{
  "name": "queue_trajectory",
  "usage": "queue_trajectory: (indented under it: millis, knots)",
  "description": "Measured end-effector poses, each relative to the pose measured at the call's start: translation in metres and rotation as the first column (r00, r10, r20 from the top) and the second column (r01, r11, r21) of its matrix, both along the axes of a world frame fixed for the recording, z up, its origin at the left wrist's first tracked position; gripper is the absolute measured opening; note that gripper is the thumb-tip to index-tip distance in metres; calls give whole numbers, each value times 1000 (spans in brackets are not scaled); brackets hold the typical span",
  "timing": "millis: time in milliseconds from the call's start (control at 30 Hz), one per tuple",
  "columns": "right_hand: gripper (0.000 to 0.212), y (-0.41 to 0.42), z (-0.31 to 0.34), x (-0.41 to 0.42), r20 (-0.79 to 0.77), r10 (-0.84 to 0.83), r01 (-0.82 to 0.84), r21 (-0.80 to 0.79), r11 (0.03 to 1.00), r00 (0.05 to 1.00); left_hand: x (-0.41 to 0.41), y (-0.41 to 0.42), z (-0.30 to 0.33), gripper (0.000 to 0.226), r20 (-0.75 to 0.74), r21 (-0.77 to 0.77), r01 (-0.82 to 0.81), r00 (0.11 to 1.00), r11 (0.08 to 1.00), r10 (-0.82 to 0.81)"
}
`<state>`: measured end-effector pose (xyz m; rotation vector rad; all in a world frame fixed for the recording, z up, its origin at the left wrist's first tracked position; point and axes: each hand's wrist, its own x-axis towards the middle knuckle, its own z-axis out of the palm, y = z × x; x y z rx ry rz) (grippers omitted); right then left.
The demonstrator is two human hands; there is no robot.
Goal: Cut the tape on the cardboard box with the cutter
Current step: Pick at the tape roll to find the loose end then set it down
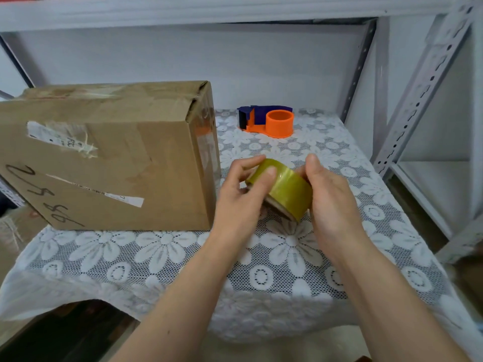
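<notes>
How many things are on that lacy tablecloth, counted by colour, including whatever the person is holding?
Brown: 1, the large cardboard box with torn labels.
Yellowish: 1, the roll of clear packing tape, held by the left hand and right hand.
Orange and dark blue: 1, the plastic tape dispenser, which has no roll in it.
Total: 3.

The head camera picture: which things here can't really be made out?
- Cardboard box: its left end is cut off by the picture's edge; the torn label print is too small to read.
- Tape roll: its core and loose end are hidden by the left hand and right hand.
- Orange tape dispenser: any blade is too small to see.
</notes>
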<state>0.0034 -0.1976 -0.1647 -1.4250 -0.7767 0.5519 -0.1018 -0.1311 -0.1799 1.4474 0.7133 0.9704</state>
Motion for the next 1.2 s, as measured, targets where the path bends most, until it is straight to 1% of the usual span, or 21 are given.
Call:
queue_trajectory:
  millis: [33, 100, 133, 200, 267, 300, 333, 367, 400, 433, 467, 533, 567, 600, 700, 800, 867, 933, 1100, 1200]
  knots:
    - [49, 1, 0, 1, 59, -22, 22, 1, 1000, 998, -1, 0, 2, 24, 6, -24, -15, 1000, 1000, 15]
    - [47, 2, 0, 5, 150, -79, 77, 21, 997, 985, -5, 2, 4, 25, -28, 6, 1, 1000, 1000, -1]
    - [47, 2, 2, 8, 182, -104, 99, 36, 994, 978, -6, 4, 4, 26, -58, 44, 43, 998, 998, -41]
    - [47, 2, 2, 14, 237, -135, 124, 61, 990, 962, -9, 5, 5, 28, -142, 90, 192, 974, 977, -179]
    - [50, 2, 1, 17, 291, -168, 152, 78, 985, 942, -11, 2, 6, 20, -209, 42, 341, 922, 939, -326]
    - [50, 2, 1, 18, 306, -193, 176, 83, 981, 932, -11, 0, 6, 13, -202, 16, 377, 909, 926, -366]
    - [45, 3, 0, 19, 307, -224, 207, 88, 974, 925, -10, -1, 5, 8, -177, 1, 370, 915, 929, -364]
    - [37, 4, -1, 20, 291, -257, 241, 90, 966, 922, -8, -3, 4, 5, -135, -15, 330, 935, 944, -329]
    - [31, 5, -2, 21, 249, -277, 265, 81, 961, 928, -6, -3, 3, 8, -78, -43, 275, 958, 961, -277]
    - [33, 5, -4, 21, 193, -278, 272, 54, 961, 941, -4, -3, 2, 14, -10, -91, 228, 973, 969, -230]
    - [41, 5, -5, 20, 128, -253, 254, 14, 967, 959, -1, -2, 1, 20, 52, -141, 202, 979, 969, -196]
    - [56, 4, -4, 17, -32, -161, 159, -67, 985, 986, 3, 0, -1, 31, 137, -208, 199, 975, 958, -173]
    - [59, 4, -4, 14, -108, -110, 101, -87, 991, 988, 4, 0, -2, 35, 158, -221, 207, 972, 953, -175]
    - [56, 4, -4, 13, -153, -74, 60, -95, 994, 985, 6, 1, -3, 36, 168, -224, 212, 970, 951, -177]
    - [35, 2, 1, 9, -191, -60, 47, -73, 996, 980, 8, -2, -6, 32, 167, -225, 226, 967, 948, -191]
    - [25, 1, 2, 6, -249, -20, 20, -4, 1000, 968, 8, -5, -8, 31, 164, -256, 262, 960, 930, -226]
    - [20, 1, 2, 5, -250, 19, -14, 22, 1000, 968, 8, -6, -7, 29, 153, -276, 279, 957, 920, -245]
    - [17, 1, 4, 6, -231, 84, -77, 39, 996, 969, 7, -7, -6, 28, 147, -288, 280, 958, 916, -247]
    - [19, -4, 6, 9, -181, 239, -233, 57, 971, 954, 6, -5, -3, 29, 165, -329, 259, 963, 908, -215]
    - [21, -5, 6, 10, -173, 270, -261, 75, 962, 947, 4, -2, -3, 32, 134, -331, 266, 963, 905, -234]
